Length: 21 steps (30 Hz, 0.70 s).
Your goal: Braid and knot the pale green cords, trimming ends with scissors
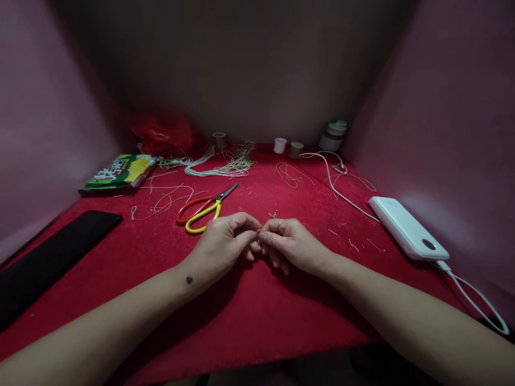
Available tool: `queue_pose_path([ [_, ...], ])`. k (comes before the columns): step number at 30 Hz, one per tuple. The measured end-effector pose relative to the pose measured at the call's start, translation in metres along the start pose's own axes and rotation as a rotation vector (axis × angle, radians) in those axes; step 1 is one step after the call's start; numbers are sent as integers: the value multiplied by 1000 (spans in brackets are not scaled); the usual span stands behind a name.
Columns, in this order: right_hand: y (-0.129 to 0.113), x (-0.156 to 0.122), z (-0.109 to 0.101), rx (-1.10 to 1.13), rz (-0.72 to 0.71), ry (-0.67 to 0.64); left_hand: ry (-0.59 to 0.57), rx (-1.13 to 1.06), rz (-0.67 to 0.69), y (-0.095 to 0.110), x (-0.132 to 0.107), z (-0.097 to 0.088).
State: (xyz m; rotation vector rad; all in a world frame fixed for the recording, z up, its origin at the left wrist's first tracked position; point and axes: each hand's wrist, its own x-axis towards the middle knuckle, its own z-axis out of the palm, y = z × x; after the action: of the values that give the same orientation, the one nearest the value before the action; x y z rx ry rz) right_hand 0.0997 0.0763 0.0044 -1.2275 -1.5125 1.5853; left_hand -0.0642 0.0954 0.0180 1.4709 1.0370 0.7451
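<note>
My left hand and my right hand meet above the middle of the red cloth, thumbs and forefingers pinched together. Between the fingertips shows a bit of thin pale cord, held by both hands; most of it is hidden by the fingers. Just beyond the left hand lie scissors with one red and one yellow handle, blades pointing away to the right. A tiny dark-and-pale piece shows just past the right fingertips; what it is I cannot make out.
Hanks of cord, a red plastic bag and a green packet lie back left. Thread spools and a bottle stand behind. A white power bank with cable is right; a black case left.
</note>
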Motion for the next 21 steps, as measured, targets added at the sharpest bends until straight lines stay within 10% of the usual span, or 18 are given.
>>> queue_pose_path([
  [11,0,2,2,-93,-26,10,-48,136,70,-1,1,-2],
  [17,-2,2,1,-191,-47,-7,2,358,330,2,8,-7],
  [21,-1,2,0,-213,-32,-23,-60,203,211,11,11,-4],
])
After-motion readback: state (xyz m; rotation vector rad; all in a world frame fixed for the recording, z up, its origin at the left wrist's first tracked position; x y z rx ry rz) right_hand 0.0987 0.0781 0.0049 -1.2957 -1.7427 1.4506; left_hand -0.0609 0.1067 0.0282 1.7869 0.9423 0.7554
